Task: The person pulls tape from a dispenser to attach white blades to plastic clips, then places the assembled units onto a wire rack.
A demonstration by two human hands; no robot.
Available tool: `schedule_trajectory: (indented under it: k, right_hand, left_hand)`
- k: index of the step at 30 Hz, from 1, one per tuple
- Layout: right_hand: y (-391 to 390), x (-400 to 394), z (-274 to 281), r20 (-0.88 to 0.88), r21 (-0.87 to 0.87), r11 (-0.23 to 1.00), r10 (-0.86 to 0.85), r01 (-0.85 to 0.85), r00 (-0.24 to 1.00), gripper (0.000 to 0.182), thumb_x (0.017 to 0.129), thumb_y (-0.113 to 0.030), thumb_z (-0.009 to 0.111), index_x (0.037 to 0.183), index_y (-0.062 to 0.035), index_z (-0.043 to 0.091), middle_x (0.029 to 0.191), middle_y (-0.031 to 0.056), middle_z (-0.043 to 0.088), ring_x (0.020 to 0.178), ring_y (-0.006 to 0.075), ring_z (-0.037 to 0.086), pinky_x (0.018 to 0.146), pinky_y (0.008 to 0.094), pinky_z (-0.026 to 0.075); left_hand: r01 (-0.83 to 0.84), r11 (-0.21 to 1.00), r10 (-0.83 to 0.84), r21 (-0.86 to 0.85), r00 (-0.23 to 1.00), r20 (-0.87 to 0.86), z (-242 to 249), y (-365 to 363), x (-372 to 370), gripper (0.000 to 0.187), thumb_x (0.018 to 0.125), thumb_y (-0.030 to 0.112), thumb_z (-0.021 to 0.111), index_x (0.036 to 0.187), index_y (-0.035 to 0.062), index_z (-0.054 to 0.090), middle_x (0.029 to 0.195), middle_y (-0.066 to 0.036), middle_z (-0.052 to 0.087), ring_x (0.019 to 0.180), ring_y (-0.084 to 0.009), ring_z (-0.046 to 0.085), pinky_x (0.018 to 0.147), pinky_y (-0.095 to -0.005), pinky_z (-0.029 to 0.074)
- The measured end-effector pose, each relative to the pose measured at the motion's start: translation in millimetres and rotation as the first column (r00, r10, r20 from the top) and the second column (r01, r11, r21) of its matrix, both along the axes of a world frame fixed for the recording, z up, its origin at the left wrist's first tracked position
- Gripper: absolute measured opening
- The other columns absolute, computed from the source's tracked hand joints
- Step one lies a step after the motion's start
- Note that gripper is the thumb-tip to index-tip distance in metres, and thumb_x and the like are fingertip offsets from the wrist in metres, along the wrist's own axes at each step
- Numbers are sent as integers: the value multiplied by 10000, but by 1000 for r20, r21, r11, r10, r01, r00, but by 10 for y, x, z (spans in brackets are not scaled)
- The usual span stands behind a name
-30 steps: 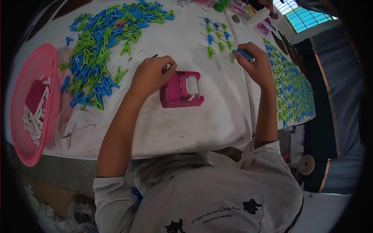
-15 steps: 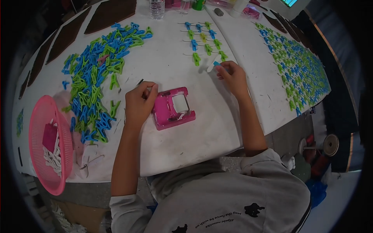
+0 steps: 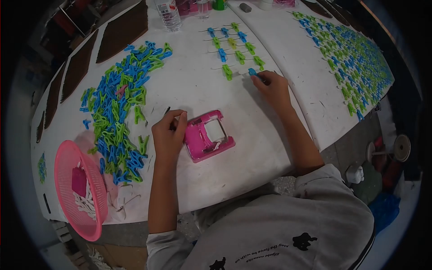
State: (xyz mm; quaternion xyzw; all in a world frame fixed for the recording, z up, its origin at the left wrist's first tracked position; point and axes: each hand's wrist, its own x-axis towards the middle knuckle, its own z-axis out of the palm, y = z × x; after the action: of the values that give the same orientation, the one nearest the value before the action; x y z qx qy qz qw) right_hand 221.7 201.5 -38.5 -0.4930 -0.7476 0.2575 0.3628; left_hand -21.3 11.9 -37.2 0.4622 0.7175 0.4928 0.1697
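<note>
My right hand (image 3: 275,91) pinches a blue clothespin (image 3: 252,71) at the near end of some neat rows of clips. A pale strip lies beside that clip. Just left of it is a green clothespin (image 3: 227,72) with a thin wire-like piece attached. My left hand (image 3: 168,135) is closed round a thin dark stick-like tool (image 3: 168,109), of which only the tip shows. It rests beside a pink dispenser (image 3: 196,140) that holds a white roll (image 3: 214,131).
Loose blue and green clothespins (image 3: 118,103) are heaped on the left. A pink basket (image 3: 65,180) leans at the table's left edge, with white scraps inside. Many clips in rows (image 3: 353,63) cover the right table. Brown sheets (image 3: 122,33) and a water bottle (image 3: 169,18) lie farther back.
My right hand has lowered the blue clothespin to the rows, and the white strip has tipped down to the left. My left hand stays by the dispenser. The whole view has shifted and turned slightly.
</note>
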Motion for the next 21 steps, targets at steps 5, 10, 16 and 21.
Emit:
schedule_trajectory:
  k: [5, 10, 16, 21]
  right_hand:
    - [36, -77, -19, 142, 83, 997, -9, -3, 990, 281, 812, -228, 746, 852, 46, 698, 785, 185, 671, 643, 286, 621, 627, 372, 490]
    - [40, -136, -62, 166, 104, 994, -47, 30, 985, 281, 805, -228, 744, 834, 47, 692, 761, 183, 658, 641, 303, 616, 640, 384, 495]
    - [37, -163, -83, 171, 138, 989, -73, 49, 983, 276, 799, -225, 749, 817, 45, 693, 760, 184, 660, 640, 303, 621, 638, 387, 502]
    - [39, -163, -130, 165, 185, 982, -74, 43, 984, 277, 800, -228, 746, 804, 43, 691, 760, 184, 660, 636, 307, 621, 633, 392, 503]
  left_hand:
    - [8, 999, -17, -44, 979, -202, -1, 24, -2, 131, 866, 159, 702, 909, 36, 713, 571, -75, 576, 495, -156, 571, 506, -287, 445]
    - [56, 998, -58, -15, 946, -318, 4, 15, -31, 101, 853, 152, 702, 914, 72, 715, 594, -82, 602, 507, -182, 608, 510, -302, 477]
    - [72, 997, -78, -30, 944, -321, 24, 28, -1, 93, 852, 143, 699, 905, 67, 712, 642, -68, 627, 517, -171, 602, 516, -293, 479]
    - [76, 997, -77, -16, 951, -301, 9, 20, -7, 96, 851, 135, 699, 912, 63, 712, 663, -77, 637, 520, -172, 598, 521, -290, 483]
